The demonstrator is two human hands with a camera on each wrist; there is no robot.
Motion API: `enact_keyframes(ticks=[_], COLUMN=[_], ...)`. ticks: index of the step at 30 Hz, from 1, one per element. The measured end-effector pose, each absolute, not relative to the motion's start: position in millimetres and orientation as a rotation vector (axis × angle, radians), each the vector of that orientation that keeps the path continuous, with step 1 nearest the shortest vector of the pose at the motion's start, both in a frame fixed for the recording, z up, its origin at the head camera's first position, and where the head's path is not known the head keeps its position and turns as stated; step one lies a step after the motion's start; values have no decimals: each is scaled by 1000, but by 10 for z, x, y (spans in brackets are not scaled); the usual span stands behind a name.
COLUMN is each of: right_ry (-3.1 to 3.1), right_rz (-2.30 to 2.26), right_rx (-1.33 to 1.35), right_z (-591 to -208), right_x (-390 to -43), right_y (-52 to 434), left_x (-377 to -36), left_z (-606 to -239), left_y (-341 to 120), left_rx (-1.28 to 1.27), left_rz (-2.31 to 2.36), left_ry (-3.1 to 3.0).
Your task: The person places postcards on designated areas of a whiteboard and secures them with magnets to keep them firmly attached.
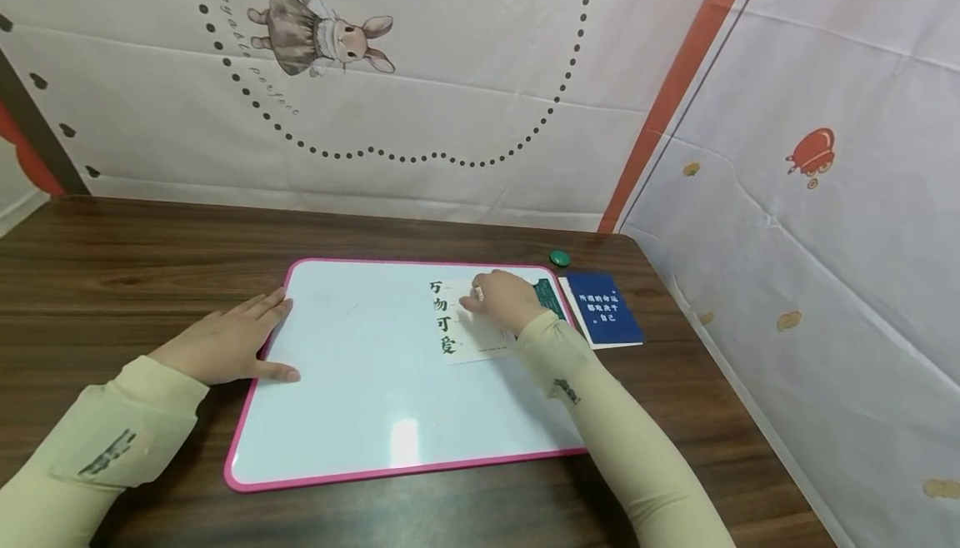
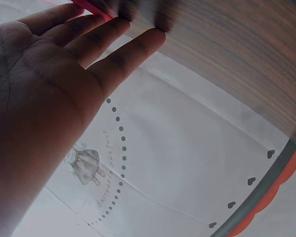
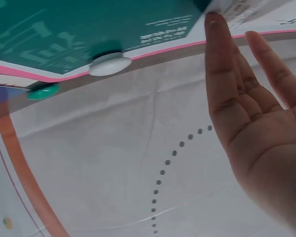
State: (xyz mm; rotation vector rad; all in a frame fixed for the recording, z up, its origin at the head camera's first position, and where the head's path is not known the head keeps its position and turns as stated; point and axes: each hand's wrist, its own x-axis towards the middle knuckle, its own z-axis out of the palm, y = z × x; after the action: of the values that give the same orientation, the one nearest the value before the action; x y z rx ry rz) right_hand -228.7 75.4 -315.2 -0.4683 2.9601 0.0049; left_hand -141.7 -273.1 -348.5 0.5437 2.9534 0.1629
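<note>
Placing step: our left hand (image 1: 225, 340) flat, steadying the whiteboard (image 1: 360, 415); right hand (image 1: 501, 300), fingers straight, pressing the card (image 1: 457, 340). Next, probably: pin it with the magnet (image 3: 110, 64).

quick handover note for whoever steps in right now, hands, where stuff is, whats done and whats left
Left hand: flat, fingers straight, resting on the left edge of the pink-framed whiteboard.
Right hand: fingers straight, pressing the white card with black characters onto the board's upper right.
A green card lies beside it on the board with a white magnet at its edge.
A green magnet lies on the wooden table past the board's corner; a blue card lies right of the board.
Done: green card looks pinned. Left: likely the white card, with no visible magnet, and the blue card.
</note>
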Motion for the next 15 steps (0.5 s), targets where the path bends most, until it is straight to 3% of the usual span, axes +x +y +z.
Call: enact_keyframes(ticks=[15], right_ry=[3023], right_rz=[-176], right_rx=[-468], right_z=[-3175], right_x=[-2365], right_y=[921], left_x=[-1413], left_z=[-3486], left_y=[-2735], left_rx=[545], left_rz=[155], left_ry=[2955])
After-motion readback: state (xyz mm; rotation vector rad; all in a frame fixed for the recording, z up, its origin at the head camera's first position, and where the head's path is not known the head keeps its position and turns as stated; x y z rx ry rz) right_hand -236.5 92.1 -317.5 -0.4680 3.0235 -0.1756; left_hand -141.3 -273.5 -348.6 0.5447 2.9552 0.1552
